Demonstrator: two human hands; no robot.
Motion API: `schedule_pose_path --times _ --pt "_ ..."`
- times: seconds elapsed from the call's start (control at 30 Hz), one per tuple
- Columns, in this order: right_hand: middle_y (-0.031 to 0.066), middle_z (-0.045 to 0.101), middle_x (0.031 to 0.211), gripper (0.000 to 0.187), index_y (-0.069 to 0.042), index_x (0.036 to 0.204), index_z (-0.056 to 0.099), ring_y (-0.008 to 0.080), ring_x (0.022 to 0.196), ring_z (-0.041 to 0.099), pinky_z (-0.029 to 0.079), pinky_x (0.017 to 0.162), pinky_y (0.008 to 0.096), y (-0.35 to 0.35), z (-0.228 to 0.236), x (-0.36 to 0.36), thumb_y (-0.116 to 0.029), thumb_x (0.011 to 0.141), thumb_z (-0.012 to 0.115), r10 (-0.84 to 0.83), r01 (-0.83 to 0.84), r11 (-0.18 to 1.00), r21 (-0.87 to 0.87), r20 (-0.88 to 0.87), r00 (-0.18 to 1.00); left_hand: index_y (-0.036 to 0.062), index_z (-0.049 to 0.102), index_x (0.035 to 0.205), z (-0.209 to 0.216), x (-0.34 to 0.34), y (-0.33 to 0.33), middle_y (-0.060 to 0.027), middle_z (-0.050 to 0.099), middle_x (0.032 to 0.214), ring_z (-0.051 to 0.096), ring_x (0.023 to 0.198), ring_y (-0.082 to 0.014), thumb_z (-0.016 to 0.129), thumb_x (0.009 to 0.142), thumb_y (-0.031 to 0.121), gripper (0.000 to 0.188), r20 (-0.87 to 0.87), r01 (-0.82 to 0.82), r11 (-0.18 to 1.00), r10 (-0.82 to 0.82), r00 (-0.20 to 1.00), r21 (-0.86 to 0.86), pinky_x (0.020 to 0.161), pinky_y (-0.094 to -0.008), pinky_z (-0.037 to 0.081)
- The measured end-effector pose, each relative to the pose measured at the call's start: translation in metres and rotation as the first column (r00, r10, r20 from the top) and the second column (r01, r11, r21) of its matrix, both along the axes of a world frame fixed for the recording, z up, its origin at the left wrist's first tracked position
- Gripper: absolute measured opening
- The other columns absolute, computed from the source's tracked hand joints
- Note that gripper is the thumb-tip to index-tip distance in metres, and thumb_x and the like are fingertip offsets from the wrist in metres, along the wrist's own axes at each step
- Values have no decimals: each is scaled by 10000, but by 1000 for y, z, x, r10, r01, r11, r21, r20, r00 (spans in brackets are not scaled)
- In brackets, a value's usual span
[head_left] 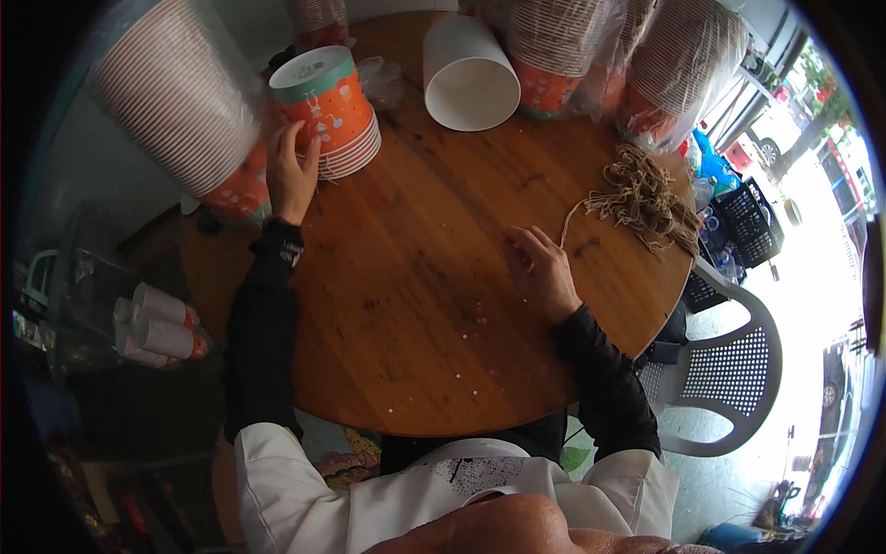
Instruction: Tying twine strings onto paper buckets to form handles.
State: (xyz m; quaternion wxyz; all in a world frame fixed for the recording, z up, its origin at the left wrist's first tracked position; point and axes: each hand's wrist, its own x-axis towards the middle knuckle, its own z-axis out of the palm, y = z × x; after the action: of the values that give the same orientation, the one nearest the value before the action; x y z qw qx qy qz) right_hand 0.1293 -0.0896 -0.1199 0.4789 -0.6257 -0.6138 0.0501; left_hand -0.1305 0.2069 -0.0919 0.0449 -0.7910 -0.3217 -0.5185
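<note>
At the left of the table stands a short upside-down stack of orange paper buckets (337, 109) with a teal band and pale stacked rims. My left hand (293, 175) touches the near left side of this stack, its fingers apart and not wrapped round it. Over the right middle of the table, my right hand (544, 272) has loosely bent fingers, and I see nothing clearly held in them. A strand from a tangled heap of tan string (641, 198) runs up to the back of that hand; where it ends is hidden.
A white paper bucket (472, 78) lies on its side at the back. Tall bagged bucket stacks stand at the left (180, 92) and back right (683, 69). A grey plastic chair (734, 369) and black crates (746, 222) are right of the round wooden table (415, 277).
</note>
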Motion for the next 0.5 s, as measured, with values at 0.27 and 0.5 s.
schedule_pose_path --times 0.27,0.5 --pt "116 637 896 177 -14 1059 643 208 713 637 511 623 307 20 -10 35 -49 891 601 -105 105 994 -14 -30 994 5 626 1098 -64 57 -30 -143 634 1126 598 1070 -305 620 886 49 217 -60 334 916 -355 933 -221 907 -372 476" --pt "100 672 1010 270 -37 1163 617 181 836 663 529 723 284 113 -37 112 -50 895 585 -224 245 962 122 -162 961 55 490 1337 -81 137 8 -133 560 1283 583 1121 -237 627 910 85 450 202 431 789 -381 902 -437 894 -343 497"
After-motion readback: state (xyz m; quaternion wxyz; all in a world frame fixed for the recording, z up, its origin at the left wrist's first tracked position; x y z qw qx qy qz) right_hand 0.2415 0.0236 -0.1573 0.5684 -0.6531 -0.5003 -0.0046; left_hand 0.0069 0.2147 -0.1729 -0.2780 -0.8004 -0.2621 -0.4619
